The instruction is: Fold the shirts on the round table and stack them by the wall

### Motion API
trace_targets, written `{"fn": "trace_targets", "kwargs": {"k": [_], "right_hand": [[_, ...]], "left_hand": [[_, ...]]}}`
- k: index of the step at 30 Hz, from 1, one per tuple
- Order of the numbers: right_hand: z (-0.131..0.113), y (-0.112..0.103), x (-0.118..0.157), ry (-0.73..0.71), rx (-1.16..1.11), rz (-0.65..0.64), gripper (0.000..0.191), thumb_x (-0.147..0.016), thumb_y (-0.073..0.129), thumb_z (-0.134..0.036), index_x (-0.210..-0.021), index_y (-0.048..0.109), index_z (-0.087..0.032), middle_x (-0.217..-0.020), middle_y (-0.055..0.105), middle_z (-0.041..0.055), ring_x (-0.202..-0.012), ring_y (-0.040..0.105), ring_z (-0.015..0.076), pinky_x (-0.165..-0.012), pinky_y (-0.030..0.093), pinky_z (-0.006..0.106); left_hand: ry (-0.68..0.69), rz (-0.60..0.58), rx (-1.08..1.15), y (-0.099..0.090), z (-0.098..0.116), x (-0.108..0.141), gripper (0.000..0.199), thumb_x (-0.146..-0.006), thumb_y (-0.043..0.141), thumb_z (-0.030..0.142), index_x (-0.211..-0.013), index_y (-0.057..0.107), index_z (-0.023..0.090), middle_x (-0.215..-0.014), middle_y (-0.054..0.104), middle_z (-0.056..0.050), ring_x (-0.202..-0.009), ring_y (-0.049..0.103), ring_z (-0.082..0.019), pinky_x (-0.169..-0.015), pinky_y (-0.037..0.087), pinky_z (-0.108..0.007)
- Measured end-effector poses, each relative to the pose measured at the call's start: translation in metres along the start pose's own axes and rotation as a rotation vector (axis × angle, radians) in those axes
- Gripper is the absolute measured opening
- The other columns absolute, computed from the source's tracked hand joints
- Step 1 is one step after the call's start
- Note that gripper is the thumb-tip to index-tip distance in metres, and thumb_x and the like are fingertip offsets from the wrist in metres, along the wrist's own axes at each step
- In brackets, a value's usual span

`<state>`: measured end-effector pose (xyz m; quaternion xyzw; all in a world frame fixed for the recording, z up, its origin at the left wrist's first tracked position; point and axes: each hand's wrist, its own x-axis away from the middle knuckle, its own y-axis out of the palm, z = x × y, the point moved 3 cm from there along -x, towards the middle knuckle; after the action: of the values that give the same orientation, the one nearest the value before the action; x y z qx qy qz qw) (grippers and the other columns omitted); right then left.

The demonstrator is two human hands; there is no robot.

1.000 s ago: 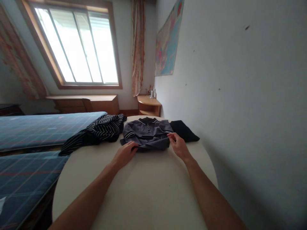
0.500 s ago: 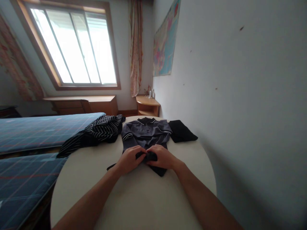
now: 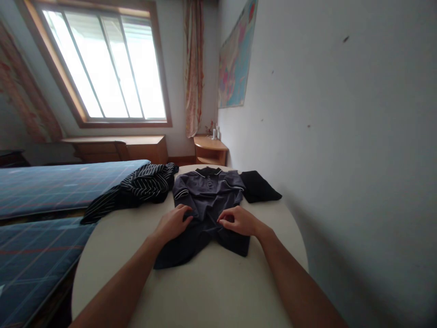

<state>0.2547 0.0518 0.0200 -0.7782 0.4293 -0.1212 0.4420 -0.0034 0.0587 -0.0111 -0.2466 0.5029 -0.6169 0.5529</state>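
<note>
On round, pale tabletop (image 3: 211, 296): gray short-sleeved shirt (image 3: 209, 200), front up, black collar (image 3: 208, 171) w/ white edging at far end, sleeves out to both sides, cuffs also white-edged. Lower part of shirt spreads toward wearer of cam., looks darker, & ends in 2 flared corners w/ a notch betw. them; creases run up thru the middle.

L hand (image 3: 175, 223) lies at L side of shirt, approx. mid-length; thumb & fingers curved but apart, cloth visible in the gap, i.e., grip slack. R hand (image 3: 241, 222) is opposite, over R side of lower shirt, palm turned inward, thumb & index tips close together; whether a bit of fabric is pinched there cannot be told. Both forearms enter from bottom edge.

Just beside R sleeve: flat black cloth (image 3: 260, 187), folded. Near L sleeve: black garment w/ white stripes (image 3: 148, 182), bunched, 1 end reaching past table rim.

Bkgd., L: 2 blue plaid mattresses (image 3: 68, 187), dark gap betw. Beyond: wooden desk (image 3: 146, 140) under bright window (image 3: 105, 68); patterned curtain (image 3: 194, 68); small corner cabinet (image 3: 210, 144) w/ sev. small items on top. R: pale wall (image 3: 324, 182) w/ map (image 3: 235, 59) & a few dark marks.
</note>
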Motion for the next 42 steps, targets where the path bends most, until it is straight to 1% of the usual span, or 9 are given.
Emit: {"fn": "trace_targets", "kwargs": {"k": [7, 20, 22, 25, 28, 30, 33, 36, 42], "right_hand": [[0.021, -0.004, 0.001, 0.142, 0.055, 0.079, 0.029, -0.093, 0.054, -0.040, -0.098, 0.074, -0.020, -0.075, 0.074, 0.0027, -0.066, 0.066, 0.0157, -0.060, 0.042, 0.024], [0.043, -0.017, 0.004, 0.334, 0.292, 0.234, 0.018, -0.089, 0.059, -0.035, -0.093, 0.074, -0.024, -0.079, 0.073, 0.0028, -0.071, 0.066, 0.0174, -0.062, 0.040, 0.025], [0.051, -0.019, 0.007, 0.422, 0.328, 0.278, 0.018, -0.088, 0.061, -0.034, -0.097, 0.072, -0.024, -0.079, 0.072, 0.0033, -0.071, 0.066, 0.0185, -0.061, 0.040, 0.026], [0.065, -0.022, 0.012, 0.503, 0.340, 0.353, 0.025, -0.087, 0.062, -0.033, -0.109, 0.069, -0.022, -0.081, 0.073, 0.0045, -0.073, 0.067, 0.0203, -0.062, 0.042, 0.027], [0.076, -0.020, 0.013, 0.477, 0.314, 0.375, 0.033, -0.086, 0.063, -0.029, -0.118, 0.066, -0.022, -0.085, 0.074, 0.0042, -0.078, 0.069, 0.0207, -0.067, 0.046, 0.027], [0.080, -0.018, 0.012, 0.438, 0.300, 0.381, 0.034, -0.085, 0.061, -0.024, -0.118, 0.068, -0.024, -0.089, 0.075, 0.0038, -0.082, 0.069, 0.0203, -0.071, 0.048, 0.027], [0.084, -0.021, 0.011, 0.407, 0.258, 0.427, 0.029, -0.086, 0.055, -0.017, -0.109, 0.073, -0.024, -0.097, 0.075, 0.0055, -0.087, 0.070, 0.0208, -0.079, 0.050, 0.029], [0.091, -0.029, 0.012, 0.437, 0.238, 0.553, 0.030, -0.088, 0.049, -0.015, -0.104, 0.074, -0.020, -0.104, 0.074, 0.0096, -0.095, 0.069, 0.0232, -0.088, 0.050, 0.033], [0.113, -0.036, 0.016, 0.448, 0.211, 0.762, 0.039, -0.086, 0.046, -0.015, -0.118, 0.068, -0.014, -0.116, 0.069, 0.0148, -0.109, 0.064, 0.0255, -0.102, 0.047, 0.039]], "left_hand": [[-0.076, -0.005, -0.180, -0.004, -0.002, -0.001, 0.035, -0.097, 0.045, 0.044, -0.101, 0.074, 0.023, -0.108, 0.072, -0.009, -0.105, 0.064, -0.028, -0.092, 0.046, -0.038], [-0.275, -0.005, -0.420, -0.010, -0.023, 0.001, 0.033, -0.092, 0.051, 0.032, -0.118, 0.064, 0.016, -0.121, 0.068, -0.018, -0.112, 0.063, -0.036, -0.100, 0.041, -0.054], [-0.218, 0.047, -0.387, -0.011, -0.016, 0.000, 0.038, -0.091, 0.053, 0.026, -0.125, 0.061, 0.013, -0.129, 0.064, -0.019, -0.120, 0.058, -0.036, -0.102, 0.040, -0.053], [0.065, 0.059, -0.161, -0.003, 0.015, 0.002, 0.043, -0.092, 0.053, 0.027, -0.134, 0.055, 0.017, -0.142, 0.055, -0.014, -0.131, 0.051, -0.030, -0.109, 0.039, -0.046], [0.378, -0.099, 0.087, 0.013, 0.054, 0.013, 0.054, -0.092, 0.057, 0.033, -0.144, 0.046, 0.024, -0.150, 0.047, -0.008, -0.139, 0.042, -0.025, -0.115, 0.035, -0.042], [0.475, -0.221, 0.170, 0.023, 0.071, 0.021, 0.064, -0.091, 0.059, 0.036, -0.151, 0.037, 0.026, -0.156, 0.040, -0.008, -0.144, 0.035, -0.026, -0.118, 0.032, -0.045], [0.473, -0.334, 0.185, 0.030, 0.075, 0.026, 0.073, -0.090, 0.061, 0.039, -0.154, 0.031, 0.024, -0.159, 0.032, -0.010, -0.148, 0.027, -0.029, -0.120, 0.026, -0.049], [0.405, -0.362, 0.138, 0.028, 0.061, 0.023, 0.073, -0.089, 0.060, 0.041, -0.154, 0.033, 0.021, -0.160, 0.030, -0.012, -0.149, 0.023, -0.030, -0.121, 0.024, -0.050], [0.349, -0.355, 0.100, 0.019, 0.046, 0.020, 0.073, -0.084, 0.065, 0.041, -0.151, 0.040, 0.023, -0.160, 0.029, -0.014, -0.148, 0.024, -0.035, -0.119, 0.023, -0.054]]}}
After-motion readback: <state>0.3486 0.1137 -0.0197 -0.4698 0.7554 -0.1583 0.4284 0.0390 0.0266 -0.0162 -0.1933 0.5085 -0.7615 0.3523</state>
